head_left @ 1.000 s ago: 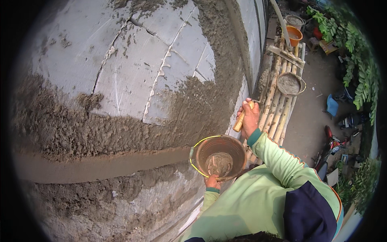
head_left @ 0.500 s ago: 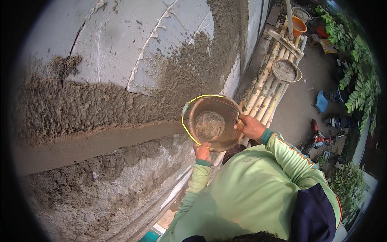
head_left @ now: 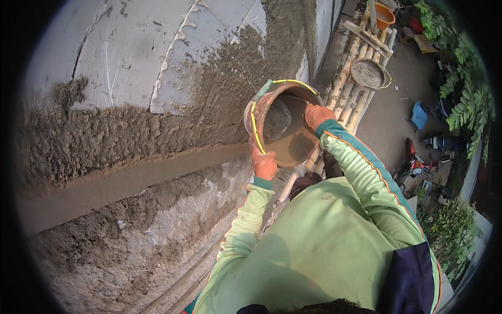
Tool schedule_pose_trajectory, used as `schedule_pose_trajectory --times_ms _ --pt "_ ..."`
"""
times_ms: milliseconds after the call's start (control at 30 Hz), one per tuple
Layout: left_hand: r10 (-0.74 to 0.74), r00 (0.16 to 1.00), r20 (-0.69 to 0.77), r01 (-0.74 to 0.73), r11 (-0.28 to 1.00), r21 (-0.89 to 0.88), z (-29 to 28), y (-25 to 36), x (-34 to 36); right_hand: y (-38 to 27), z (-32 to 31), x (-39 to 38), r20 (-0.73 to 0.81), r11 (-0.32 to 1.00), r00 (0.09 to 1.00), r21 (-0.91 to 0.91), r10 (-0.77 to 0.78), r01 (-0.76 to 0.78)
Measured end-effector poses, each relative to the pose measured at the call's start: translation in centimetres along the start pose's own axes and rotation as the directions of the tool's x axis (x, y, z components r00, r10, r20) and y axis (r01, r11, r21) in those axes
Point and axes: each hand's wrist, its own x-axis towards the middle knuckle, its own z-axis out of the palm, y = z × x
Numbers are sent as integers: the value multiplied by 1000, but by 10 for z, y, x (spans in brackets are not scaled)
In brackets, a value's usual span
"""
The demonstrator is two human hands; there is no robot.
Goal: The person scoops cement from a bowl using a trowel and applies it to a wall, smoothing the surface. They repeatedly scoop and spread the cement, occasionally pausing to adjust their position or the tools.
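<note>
From a distance, I look down through the head camera on one person in a light green shirt, both hands on one brown bucket (head_left: 293, 149). The left hand (head_left: 264, 165) is closed over the lower left of its rim; the right hand (head_left: 318, 116) is curled over the right side. I cannot tell whether the right hand holds anything more, as its fingers are partly hidden.

The bucket is in front of the person, tilted, its mouth toward the lower right. I cannot tell if it touches the wall. One lump of grey mortar (head_left: 277, 118) lies inside. One yellow handle (head_left: 253, 121) with one green grip (head_left: 263, 90) loops along the left and top of the rim.

To the left stands one wall (head_left: 133, 57) of pale blocks, partly coated with rough mortar and crossed by one smooth ledge (head_left: 125, 180).

To the right run several bamboo poles (head_left: 349, 107), side by side, too overlapped to count surely. On them are one mortar-filled bucket (head_left: 370, 88) and one wooden board (head_left: 368, 39) laid across. Beyond, I see one orange bucket (head_left: 385, 22).

On the ground further right are one blue chair (head_left: 419, 115) and one red motorbike (head_left: 417, 166).
</note>
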Motion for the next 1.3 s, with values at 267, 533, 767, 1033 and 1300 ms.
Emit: schedule_pose_trajectory --times_ms 267,533,767,1033,1300 --pt "1 965 261 33 992 -124 -12 45 -1 3 -42 -39 778 508 598 600 -193 -618" --pt "-538 828 157 505 595 -625 7 -35 -6 -15 -10 -82 671 -201 583 561 -458 -803" --pt "-763 644 52 621 481 -619 -28 -82 -54 -42 -79 -101 265 -655 940 674 -216 -341" --pt "-845 534 19 635 386 -669 -74 -141 -113 -87 -86 75 95 -487 682 770 726 411" --pt "-768 639 -36 595 524 -609 -52 -114 -98 -210 -180 86 -230 -277 965 926 126 257"
